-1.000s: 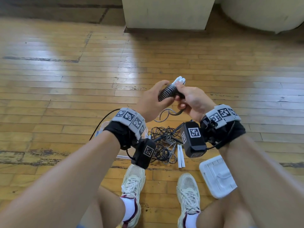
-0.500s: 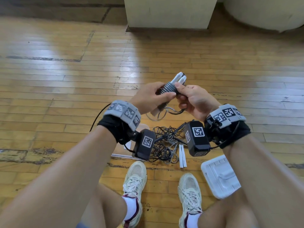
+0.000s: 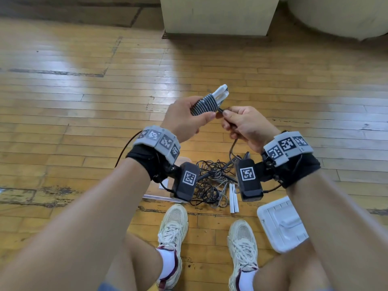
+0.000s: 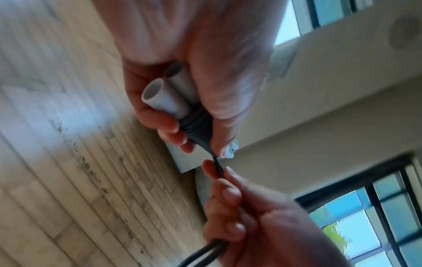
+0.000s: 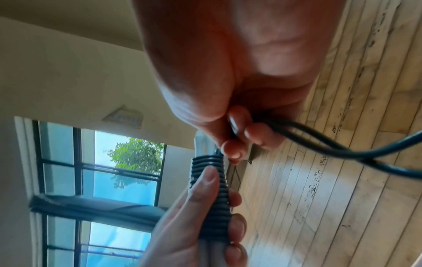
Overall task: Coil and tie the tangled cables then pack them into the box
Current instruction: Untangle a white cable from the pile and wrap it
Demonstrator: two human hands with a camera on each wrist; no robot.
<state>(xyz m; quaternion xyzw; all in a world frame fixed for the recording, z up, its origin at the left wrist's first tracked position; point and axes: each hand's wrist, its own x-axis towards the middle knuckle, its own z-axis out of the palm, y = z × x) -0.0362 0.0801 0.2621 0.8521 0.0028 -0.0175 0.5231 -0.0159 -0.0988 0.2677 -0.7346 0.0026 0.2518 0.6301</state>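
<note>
Right now the dark cable [image 3: 204, 105] sits wound in tight turns around two white tubes [image 3: 220, 93], and the left hand [image 3: 184, 120] is clamped around that bundle. Its long axis slants up and away from this hand. The cable's free run leaves the far end of the turns straight into the right hand [image 3: 247, 127], just beside it, pinched between thumb and forefinger. Below both wrists lie the tangled cables [image 3: 210, 183] and a white lid [image 3: 282, 224].
</note>
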